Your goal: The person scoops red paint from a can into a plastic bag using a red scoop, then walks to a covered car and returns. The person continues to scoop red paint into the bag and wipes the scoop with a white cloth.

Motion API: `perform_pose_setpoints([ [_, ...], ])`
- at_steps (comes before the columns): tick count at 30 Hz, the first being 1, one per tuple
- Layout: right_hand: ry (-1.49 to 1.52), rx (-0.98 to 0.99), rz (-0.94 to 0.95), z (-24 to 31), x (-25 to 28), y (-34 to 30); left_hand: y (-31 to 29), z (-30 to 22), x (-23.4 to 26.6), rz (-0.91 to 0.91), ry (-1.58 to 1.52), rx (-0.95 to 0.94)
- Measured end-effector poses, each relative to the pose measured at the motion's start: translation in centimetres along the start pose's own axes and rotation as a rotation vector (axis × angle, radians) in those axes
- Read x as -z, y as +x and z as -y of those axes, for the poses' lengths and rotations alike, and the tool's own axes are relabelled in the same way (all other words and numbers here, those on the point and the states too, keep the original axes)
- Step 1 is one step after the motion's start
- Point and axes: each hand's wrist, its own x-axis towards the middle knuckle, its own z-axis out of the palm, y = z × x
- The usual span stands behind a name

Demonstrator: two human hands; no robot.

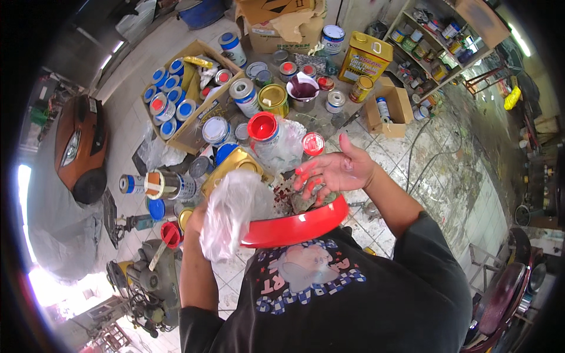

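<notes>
My right hand [344, 170] is raised palm up, its fingers apart and smeared with red paint, holding nothing. Just below its fingers is a greyish crumpled lump [303, 203], too unclear to name. A glossy red curved panel [294, 228] lies close to my shirt front. A clear plastic bag [235, 212] covers my left hand [198, 216], hiding its fingers; the bag hangs by the panel's left end. Ahead of me stand an open can of red paint [263, 128] and a red-smeared lid [313, 143]. Behind the bag is a gold tin [231, 167].
A cardboard box of blue-lidded cans [203, 126] stands at left, with several paint cans beyond. A yellow thinner tin [365, 57] and a small box [389, 109] are at far right. A compressor [150, 282] stands lower left; a dark cable [418, 138] crosses the tiles.
</notes>
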Motion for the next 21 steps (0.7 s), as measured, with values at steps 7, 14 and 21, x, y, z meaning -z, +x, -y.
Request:
perform_pose_setpoints([
  [7,0.184,-0.013,0.070,-3.0,-6.0,3.1,-0.8,-1.2,-4.6,0.000,0.252,-0.553],
  [14,0.356,-0.057,0.041,-6.7,-7.9,2.7,-2.1,-0.4,-1.8,0.095,0.256,-0.507],
  [21,0.447,-0.008,0.039,-10.7,-8.6,1.9,-3.5,0.2,-0.5,0.198,0.312,-0.440],
])
